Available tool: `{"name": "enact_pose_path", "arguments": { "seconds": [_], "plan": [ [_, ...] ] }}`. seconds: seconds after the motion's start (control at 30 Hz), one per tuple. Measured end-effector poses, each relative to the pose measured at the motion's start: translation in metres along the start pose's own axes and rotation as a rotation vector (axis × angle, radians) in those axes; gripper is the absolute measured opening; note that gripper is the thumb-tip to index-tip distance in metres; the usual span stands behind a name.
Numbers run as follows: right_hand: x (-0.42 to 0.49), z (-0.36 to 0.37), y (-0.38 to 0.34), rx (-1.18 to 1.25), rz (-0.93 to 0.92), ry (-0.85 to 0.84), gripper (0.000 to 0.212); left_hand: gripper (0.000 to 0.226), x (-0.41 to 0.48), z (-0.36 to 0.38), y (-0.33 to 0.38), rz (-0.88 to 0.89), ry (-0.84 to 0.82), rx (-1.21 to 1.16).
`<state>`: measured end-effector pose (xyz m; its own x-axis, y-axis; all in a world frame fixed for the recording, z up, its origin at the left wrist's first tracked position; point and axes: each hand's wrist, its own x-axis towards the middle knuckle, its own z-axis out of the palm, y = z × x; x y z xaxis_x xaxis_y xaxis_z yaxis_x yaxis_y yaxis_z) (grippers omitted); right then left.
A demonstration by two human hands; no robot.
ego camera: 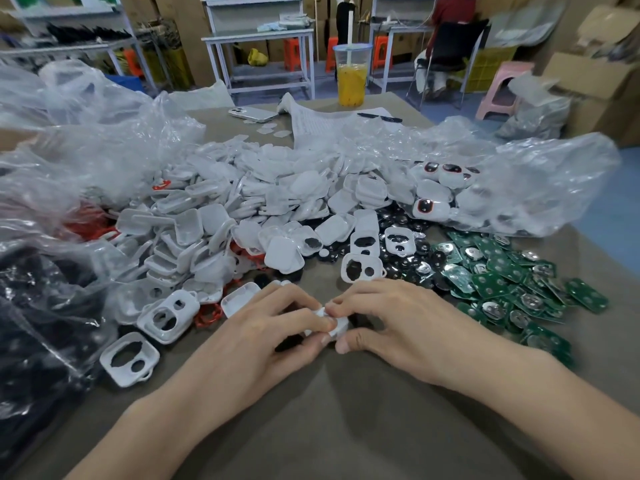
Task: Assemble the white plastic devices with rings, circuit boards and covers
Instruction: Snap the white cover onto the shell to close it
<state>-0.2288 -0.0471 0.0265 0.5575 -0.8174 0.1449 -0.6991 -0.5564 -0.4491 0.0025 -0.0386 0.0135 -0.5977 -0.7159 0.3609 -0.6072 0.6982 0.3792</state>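
Observation:
Both hands meet over a white plastic device (337,325) just above the brown table. My left hand (263,327) grips it from the left, fingers curled over its top and thumb under it. My right hand (391,317) pinches its right edge with fingertips and thumb. Most of the device is hidden by my fingers. White front shells with two cut-outs (130,363) lie at the left. A heap of white covers (242,209) fills the middle. Green circuit boards (512,282) are piled at the right, red rings (207,315) at the left.
Black round parts (408,261) lie between the covers and boards. Clear plastic bags (519,178) hold finished devices at the right, dark parts at the left (38,306). A cup of yellow drink (351,74) and a phone (252,113) stand at the far edge.

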Motion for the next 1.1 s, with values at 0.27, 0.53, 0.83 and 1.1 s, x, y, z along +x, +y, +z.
{"name": "enact_pose_path", "arguments": {
  "seconds": [0.27, 0.53, 0.83, 1.1],
  "plan": [
    [0.008, 0.001, 0.0, 0.062, 0.085, -0.001, 0.024, 0.021, -0.002, 0.002, -0.002, -0.064, 0.022, -0.073],
    [0.026, -0.01, -0.003, 0.052, 0.146, -0.146, 0.03, 0.021, -0.002, 0.005, -0.003, -0.117, 0.017, -0.136],
    [0.047, -0.023, -0.018, -0.019, 0.195, -0.348, 0.04, 0.023, -0.001, 0.007, 0.001, -0.144, 0.028, -0.17],
    [0.021, -0.027, 0.0, 0.322, 0.287, -0.218, 0.018, 0.021, -0.003, 0.007, 0.003, -0.141, 0.035, -0.175]
  ]
}}
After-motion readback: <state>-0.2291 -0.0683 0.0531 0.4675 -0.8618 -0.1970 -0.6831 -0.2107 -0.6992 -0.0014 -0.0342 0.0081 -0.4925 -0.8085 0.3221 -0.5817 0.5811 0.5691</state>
